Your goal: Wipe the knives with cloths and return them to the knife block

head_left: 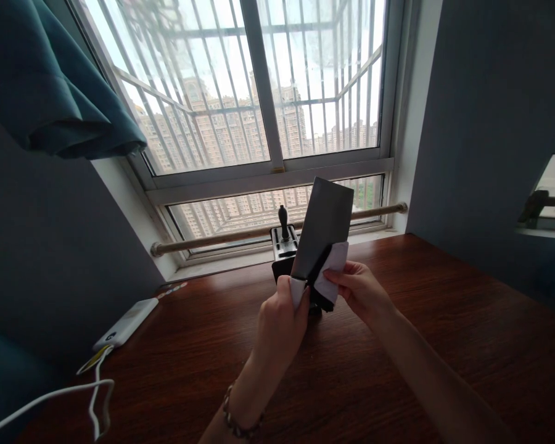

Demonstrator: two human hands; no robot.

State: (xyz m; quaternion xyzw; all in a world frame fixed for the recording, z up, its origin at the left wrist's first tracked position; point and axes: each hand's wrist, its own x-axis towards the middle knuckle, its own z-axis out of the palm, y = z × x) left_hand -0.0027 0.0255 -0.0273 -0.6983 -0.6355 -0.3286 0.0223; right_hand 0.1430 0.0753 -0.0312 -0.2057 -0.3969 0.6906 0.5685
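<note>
Left hand: you are curling your left hand (282,320) closed around the near end of the grey blade (327,216).
Right hand: you are pinching the white cloth (337,262) between thumb and fingers of your right hand (361,288); its black edging may be a separate piece, hard to tell.
Grey blade: leaning right, above the wooden table (180,364), before the black stand (284,246).
Far left: a white device (128,322) is lying beside a white cable (62,393).

Over the table (203,345), the left grip (281,320) holds a gray blade (327,216), the right grip (359,288) pinching white cloth (337,256).
</note>
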